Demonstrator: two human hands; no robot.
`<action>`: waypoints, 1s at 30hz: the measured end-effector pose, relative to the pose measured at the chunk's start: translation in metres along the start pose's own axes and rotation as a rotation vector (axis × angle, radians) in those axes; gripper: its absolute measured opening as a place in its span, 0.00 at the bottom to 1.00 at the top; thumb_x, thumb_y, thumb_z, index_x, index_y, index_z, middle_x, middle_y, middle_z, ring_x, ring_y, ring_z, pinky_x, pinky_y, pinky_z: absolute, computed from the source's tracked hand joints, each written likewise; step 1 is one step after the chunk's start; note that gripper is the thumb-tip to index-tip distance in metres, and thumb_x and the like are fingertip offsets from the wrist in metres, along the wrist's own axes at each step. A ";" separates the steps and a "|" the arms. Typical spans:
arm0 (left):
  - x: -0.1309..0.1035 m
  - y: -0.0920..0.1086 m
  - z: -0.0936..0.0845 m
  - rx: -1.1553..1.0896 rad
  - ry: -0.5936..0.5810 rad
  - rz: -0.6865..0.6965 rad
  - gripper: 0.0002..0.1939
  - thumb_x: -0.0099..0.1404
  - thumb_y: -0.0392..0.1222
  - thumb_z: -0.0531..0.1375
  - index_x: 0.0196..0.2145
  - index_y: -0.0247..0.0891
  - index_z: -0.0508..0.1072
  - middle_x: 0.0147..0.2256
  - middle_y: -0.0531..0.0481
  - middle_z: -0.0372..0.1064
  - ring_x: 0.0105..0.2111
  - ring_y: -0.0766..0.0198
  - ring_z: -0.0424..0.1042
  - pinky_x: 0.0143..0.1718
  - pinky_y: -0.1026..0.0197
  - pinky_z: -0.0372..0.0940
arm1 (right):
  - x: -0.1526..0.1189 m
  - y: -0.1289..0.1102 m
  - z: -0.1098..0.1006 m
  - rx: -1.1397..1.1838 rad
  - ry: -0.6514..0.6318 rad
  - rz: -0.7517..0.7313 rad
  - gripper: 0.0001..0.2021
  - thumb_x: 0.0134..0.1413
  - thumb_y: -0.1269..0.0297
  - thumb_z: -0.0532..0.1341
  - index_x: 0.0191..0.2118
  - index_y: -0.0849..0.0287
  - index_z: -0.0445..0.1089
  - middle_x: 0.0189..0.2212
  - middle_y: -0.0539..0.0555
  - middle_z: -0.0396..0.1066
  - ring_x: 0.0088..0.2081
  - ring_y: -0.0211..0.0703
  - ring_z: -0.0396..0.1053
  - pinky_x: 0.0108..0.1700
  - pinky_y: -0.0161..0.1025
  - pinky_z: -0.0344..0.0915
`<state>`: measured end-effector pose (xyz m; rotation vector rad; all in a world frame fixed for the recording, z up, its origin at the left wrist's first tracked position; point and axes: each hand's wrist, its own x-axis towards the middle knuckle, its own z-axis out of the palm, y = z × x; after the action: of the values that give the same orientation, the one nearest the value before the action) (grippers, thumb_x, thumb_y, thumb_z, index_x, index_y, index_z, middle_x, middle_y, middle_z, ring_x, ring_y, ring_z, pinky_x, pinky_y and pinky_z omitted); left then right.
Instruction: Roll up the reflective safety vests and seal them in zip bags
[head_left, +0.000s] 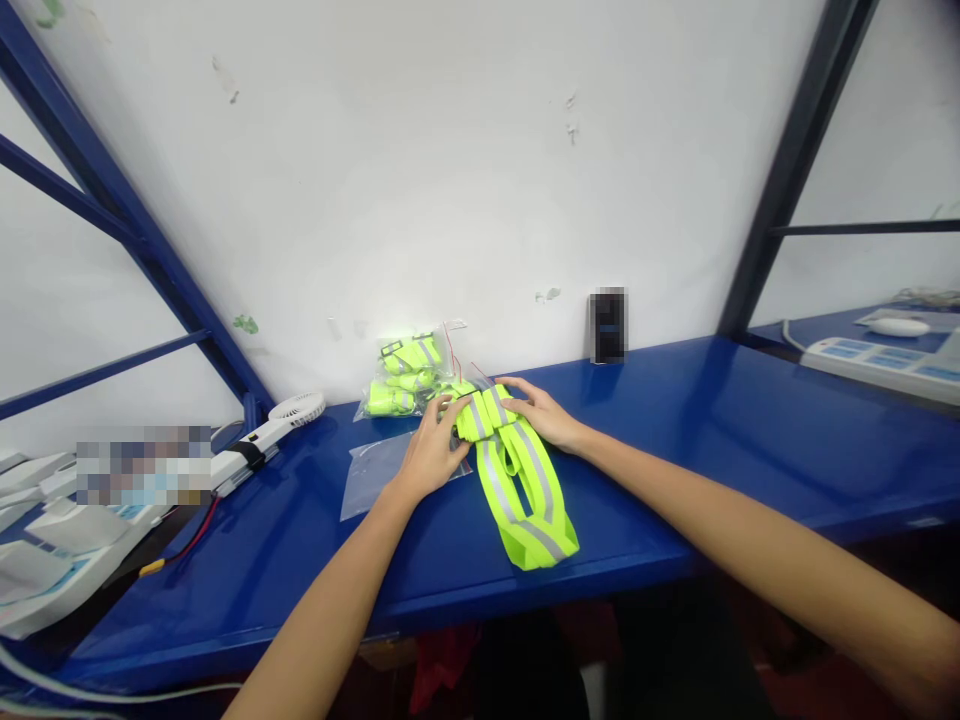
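Observation:
A fluorescent yellow reflective strap (546, 478) with silver stripes lies on the blue table, its upper part gathered into a folded bundle and a long loop trailing toward the front edge. My left hand (433, 447) grips the bundle's left side, thumb and fingers closed around it. At the right side, my right hand (541, 412) pinches the folded strap with bent fingers. Under and beside my left hand lies a flat clear plastic bag (375, 475). Just behind the hands, clear zip bags (405, 380) with similar yellow straps are stacked against the wall.
The blue table (675, 430) meets a white wall. A dark, pixelated box (608, 328) leans there. On the left are a white handheld fan (296, 410), a white power strip (60, 560) with plugs, and wires. Another power strip (885, 365) sits at right, beyond a dark frame post (787, 190).

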<state>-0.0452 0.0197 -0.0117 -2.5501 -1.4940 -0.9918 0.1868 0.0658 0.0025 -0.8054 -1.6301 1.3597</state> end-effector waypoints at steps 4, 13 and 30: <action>0.001 0.000 -0.001 0.063 0.032 0.016 0.27 0.64 0.39 0.57 0.61 0.44 0.61 0.60 0.39 0.55 0.60 0.47 0.60 0.57 0.46 0.62 | -0.002 -0.002 -0.004 0.017 -0.119 -0.016 0.27 0.56 0.57 0.63 0.60 0.54 0.62 0.45 0.54 0.75 0.41 0.47 0.74 0.43 0.43 0.72; 0.004 0.007 -0.005 -0.162 0.062 -0.112 0.15 0.68 0.49 0.54 0.43 0.36 0.73 0.41 0.44 0.73 0.40 0.55 0.72 0.40 0.58 0.66 | 0.003 0.009 -0.001 -0.431 -0.096 -0.168 0.23 0.54 0.61 0.63 0.55 0.59 0.64 0.39 0.54 0.69 0.39 0.46 0.69 0.46 0.48 0.68; 0.000 0.021 -0.008 -0.381 -0.045 -0.139 0.28 0.70 0.55 0.51 0.63 0.41 0.61 0.46 0.45 0.74 0.40 0.56 0.74 0.42 0.58 0.66 | 0.006 0.012 -0.004 -0.208 -0.190 -0.244 0.26 0.52 0.66 0.65 0.58 0.60 0.67 0.55 0.59 0.69 0.52 0.50 0.69 0.57 0.48 0.64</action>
<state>-0.0323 0.0056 0.0007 -2.7587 -1.6541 -1.3655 0.1867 0.0752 -0.0074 -0.5838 -1.9728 1.1343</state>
